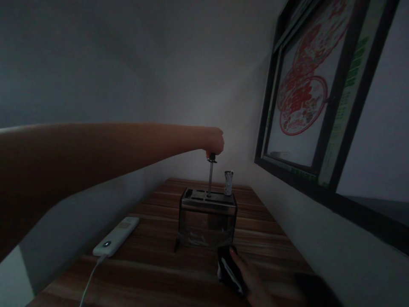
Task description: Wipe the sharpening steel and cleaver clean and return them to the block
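My left hand (214, 141) is closed around the black handle of what looks like a sharpening steel (210, 177). Its narrow metal rod stands nearly upright, with the lower end at the top of a see-through knife block (207, 226). Slots run along the block's dark and silver top. In the lower right, my right hand (247, 273) grips a black item with a white strip (228, 270), perhaps a cloth or packet, close in front of the block. A silvery, crumpled-looking upright piece (228, 183) rises from the block's right end.
The block stands on a wood-grain table (153, 243) between two walls. A white power strip or power bank (116, 236) with a cable (90, 279) lies at left. A dark flat object (315, 290) is at lower right. A framed window (306, 94) with red decorations is on the right wall.
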Action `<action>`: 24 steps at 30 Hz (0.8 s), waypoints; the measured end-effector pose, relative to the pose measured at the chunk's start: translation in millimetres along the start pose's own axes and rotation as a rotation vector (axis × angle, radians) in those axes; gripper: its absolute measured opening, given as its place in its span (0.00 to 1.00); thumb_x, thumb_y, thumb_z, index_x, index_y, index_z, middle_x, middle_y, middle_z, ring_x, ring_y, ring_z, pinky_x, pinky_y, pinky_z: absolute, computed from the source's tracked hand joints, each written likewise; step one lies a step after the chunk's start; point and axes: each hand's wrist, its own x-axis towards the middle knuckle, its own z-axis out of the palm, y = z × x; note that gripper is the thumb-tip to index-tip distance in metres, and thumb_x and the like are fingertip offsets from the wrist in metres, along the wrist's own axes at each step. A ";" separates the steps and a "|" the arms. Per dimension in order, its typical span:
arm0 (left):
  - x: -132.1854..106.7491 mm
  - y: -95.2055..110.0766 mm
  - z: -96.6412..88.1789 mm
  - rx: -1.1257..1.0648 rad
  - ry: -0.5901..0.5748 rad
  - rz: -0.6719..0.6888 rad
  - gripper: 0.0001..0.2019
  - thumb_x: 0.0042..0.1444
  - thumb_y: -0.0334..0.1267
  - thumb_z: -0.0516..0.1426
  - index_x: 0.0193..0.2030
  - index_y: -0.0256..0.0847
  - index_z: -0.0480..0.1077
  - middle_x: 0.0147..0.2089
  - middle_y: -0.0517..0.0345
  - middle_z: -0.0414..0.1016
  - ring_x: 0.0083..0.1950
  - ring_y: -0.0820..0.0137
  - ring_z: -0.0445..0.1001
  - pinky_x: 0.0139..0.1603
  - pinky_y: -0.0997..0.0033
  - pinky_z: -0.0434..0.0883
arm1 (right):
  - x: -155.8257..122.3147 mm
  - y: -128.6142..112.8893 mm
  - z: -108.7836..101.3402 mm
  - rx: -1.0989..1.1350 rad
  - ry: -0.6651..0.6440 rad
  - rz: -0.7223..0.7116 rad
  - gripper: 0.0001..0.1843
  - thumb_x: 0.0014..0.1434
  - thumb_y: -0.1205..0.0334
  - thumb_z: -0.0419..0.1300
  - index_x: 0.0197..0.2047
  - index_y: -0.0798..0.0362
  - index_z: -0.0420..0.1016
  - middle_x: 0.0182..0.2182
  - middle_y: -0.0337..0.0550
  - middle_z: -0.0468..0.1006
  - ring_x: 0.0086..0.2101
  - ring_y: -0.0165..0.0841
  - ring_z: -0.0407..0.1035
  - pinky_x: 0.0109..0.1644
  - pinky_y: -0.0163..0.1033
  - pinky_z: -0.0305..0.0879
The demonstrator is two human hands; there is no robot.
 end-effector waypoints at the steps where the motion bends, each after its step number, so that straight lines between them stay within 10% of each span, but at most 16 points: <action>1: 0.9 2.6 3.5 -0.004 0.003 0.004 0.15 0.35 0.30 0.67 0.11 0.42 0.64 0.22 0.59 0.74 0.33 0.66 0.67 0.43 0.64 0.60 | 0.3 0.3 -0.6 -0.002 0.000 -0.004 0.33 0.33 0.39 0.71 0.37 0.56 0.80 0.36 0.47 0.83 0.39 0.42 0.75 0.43 0.41 0.68; 24: 13.9 74.4 52.4 -0.049 -0.046 0.067 0.11 0.39 0.28 0.65 0.14 0.43 0.69 0.26 0.58 0.79 0.33 0.66 0.72 0.39 0.68 0.64 | 0.5 2.3 -2.5 0.038 -0.050 0.003 0.33 0.36 0.40 0.70 0.40 0.56 0.80 0.39 0.48 0.82 0.40 0.42 0.76 0.45 0.41 0.68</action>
